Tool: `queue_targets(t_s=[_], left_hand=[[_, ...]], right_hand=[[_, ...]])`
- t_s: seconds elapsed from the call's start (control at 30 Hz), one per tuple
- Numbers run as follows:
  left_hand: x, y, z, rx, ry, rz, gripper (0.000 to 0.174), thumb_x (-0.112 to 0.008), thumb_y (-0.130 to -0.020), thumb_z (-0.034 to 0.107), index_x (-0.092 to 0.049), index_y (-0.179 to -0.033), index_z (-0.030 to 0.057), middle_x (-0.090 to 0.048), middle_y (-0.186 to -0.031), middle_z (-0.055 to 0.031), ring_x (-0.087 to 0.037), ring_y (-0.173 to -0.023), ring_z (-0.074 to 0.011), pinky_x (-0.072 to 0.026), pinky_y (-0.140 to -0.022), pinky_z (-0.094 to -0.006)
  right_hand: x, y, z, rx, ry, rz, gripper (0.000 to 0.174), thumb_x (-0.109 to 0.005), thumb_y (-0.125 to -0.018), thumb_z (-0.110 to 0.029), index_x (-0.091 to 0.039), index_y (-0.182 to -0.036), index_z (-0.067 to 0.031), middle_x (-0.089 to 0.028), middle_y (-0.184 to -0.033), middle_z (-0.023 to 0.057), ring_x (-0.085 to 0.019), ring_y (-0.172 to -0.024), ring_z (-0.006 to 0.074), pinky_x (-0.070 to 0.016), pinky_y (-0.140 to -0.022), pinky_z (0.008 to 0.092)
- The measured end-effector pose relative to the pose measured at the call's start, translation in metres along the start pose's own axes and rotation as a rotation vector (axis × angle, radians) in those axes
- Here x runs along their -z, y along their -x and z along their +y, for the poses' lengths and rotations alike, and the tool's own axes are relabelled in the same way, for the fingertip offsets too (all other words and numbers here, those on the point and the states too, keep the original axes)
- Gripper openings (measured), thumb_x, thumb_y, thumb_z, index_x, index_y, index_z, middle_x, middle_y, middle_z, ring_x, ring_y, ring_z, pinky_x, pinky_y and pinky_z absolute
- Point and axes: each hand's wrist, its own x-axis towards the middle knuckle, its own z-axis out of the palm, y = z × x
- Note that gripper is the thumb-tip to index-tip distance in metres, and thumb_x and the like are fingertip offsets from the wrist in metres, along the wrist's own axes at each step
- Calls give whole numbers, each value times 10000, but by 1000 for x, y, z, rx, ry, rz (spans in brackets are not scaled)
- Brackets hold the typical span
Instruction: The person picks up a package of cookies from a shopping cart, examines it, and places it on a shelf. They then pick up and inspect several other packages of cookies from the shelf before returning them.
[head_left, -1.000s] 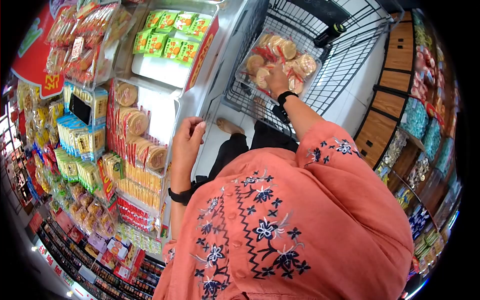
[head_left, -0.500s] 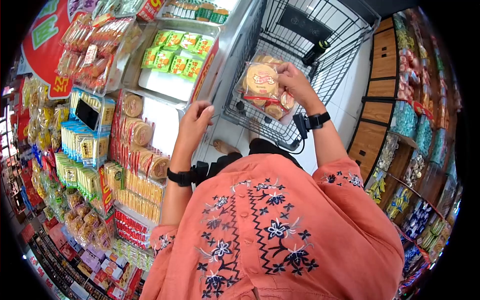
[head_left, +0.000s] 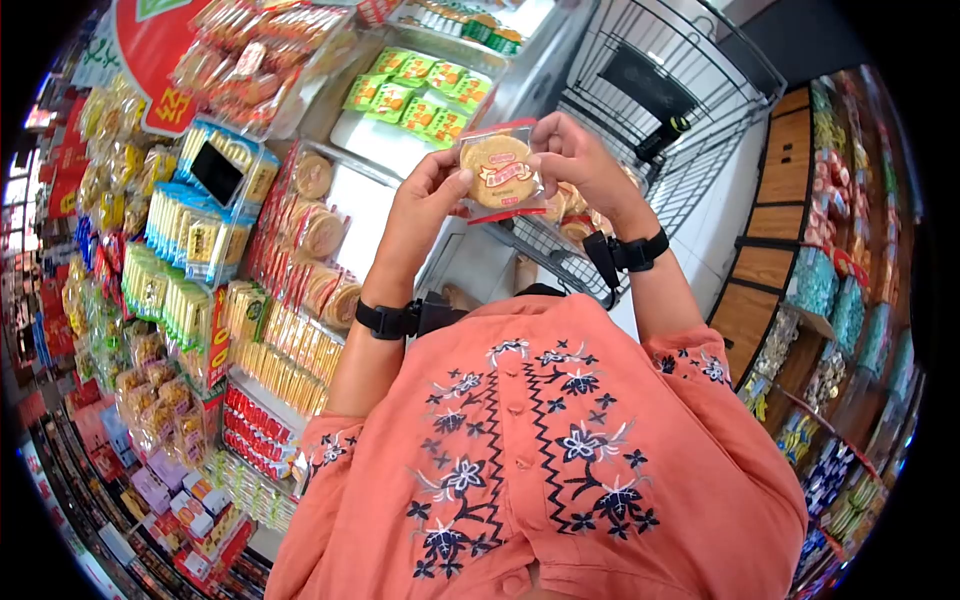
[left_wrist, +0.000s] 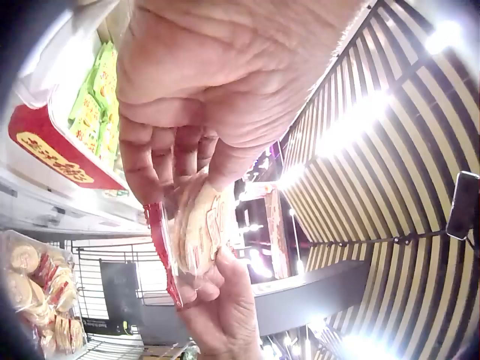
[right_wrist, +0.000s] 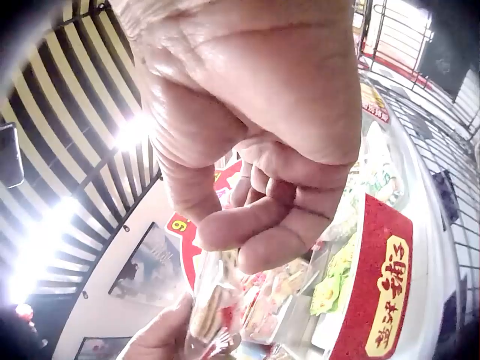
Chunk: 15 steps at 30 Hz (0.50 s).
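Observation:
A clear packet of round flat biscuits with red ends (head_left: 500,172) is held up between both hands in the head view. My left hand (head_left: 425,205) pinches its left edge, thumb in front. The right edge is pinched by my right hand (head_left: 590,170). Seen side-on in the left wrist view, the packet (left_wrist: 199,225) shows stacked biscuits between the left hand (left_wrist: 202,97) and the fingers of the right hand (left_wrist: 225,307). In the right wrist view the packet (right_wrist: 214,307) hangs below the curled right fingers.
A shopping cart (head_left: 690,170) with more biscuit packets (head_left: 575,212) and a dark bottle (head_left: 662,138) stands beyond the hands. To the left are bins of green packets (head_left: 420,95) and biscuit packets (head_left: 320,230). Wooden drawers (head_left: 765,265) and snack shelves line the right.
The right hand has lifted a biscuit packet out of the cart and moved it left, above the cart's near edge. The left hand has risen and taken hold of its other side.

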Motion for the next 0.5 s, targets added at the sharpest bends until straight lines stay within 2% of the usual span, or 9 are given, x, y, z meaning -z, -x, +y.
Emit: queue_targets(t_s=[0.03,0.07,0.17,0.2,0.3,0.33,0.43,0.47,0.5], left_hand=[[5,6,1,-17,-7,24,376,-624,-1004,238,-573,-1308,21,-662,-1142,-46,-634,-985,-112,-533,-759,-273],[12,11,0,-34,19,44,335,-628,-1000,204,-582,-1283,32,-660,-1148,-46,-623,-1006,-107,-529,-766,-266],[30,25,-2,-154,-7,128,330,-632,-998,184,-581,-1285,30,-661,-1147,-46,-617,-1003,-104,-518,-769,-253],[33,32,3,-170,-48,171,318,-635,-996,156,-581,-1275,13,-662,-1149,-47,-614,-999,-103,-518,-797,-258],[44,50,10,-309,-318,257,298,-636,-995,134,-584,-1257,0,-665,-1141,-47,-615,-1012,-105,-522,-837,-276],[49,58,12,-317,-458,309,308,-673,-946,64,-595,-1239,9,-665,-1173,-79,-637,-1019,-140,-524,-879,-295],[60,77,21,-620,-793,330,365,-706,-876,1,-610,-1227,32,-653,-1225,-117,-648,-1067,-217,-515,-922,-327],[63,82,21,-660,-831,351,435,-738,-808,-27,-604,-1214,49,-628,-1279,-140,-620,-1151,-287,-494,-980,-366],[65,88,21,-667,-840,389,445,-743,-801,-26,-597,-1214,52,-623,-1286,-139,-606,-1176,-292,-487,-993,-373]], right_hand=[[-7,-3,-2,0,29,-16,301,-709,-905,-149,-498,-1095,-50,-603,-927,39,-593,-668,89,-502,-604,248],[-14,-6,-3,-15,38,-26,344,-678,-896,-127,-489,-1162,-17,-612,-972,57,-627,-698,104,-500,-606,226],[-49,-13,-15,29,41,-21,457,-697,-902,-146,-487,-1292,-32,-650,-991,68,-621,-719,103,-526,-655,261],[-55,-18,-14,36,47,-80,475,-682,-905,-134,-503,-1330,-20,-663,-1045,88,-630,-765,112,-533,-670,265],[-73,-34,-5,-23,66,-213,387,-669,-905,-121,-560,-1259,-8,-661,-1093,97,-640,-811,116,-545,-688,269],[-79,-41,0,-43,53,-230,310,-630,-918,-81,-597,-1217,-5,-655,-1137,82,-645,-897,107,-548,-766,259],[-106,-49,4,130,-33,-263,307,-574,-915,-5,-597,-1221,-16,-654,-1203,82,-644,-1012,112,-530,-877,260],[-111,-51,0,207,37,-273,323,-553,-894,65,-596,-1205,-14,-640,-1287,108,-612,-1164,153,-496,-976,284],[-118,-54,-1,242,52,-275,327,-557,-883,79,-595,-1195,-11,-632,-1308,120,-602,-1193,168,-492,-989,292]])
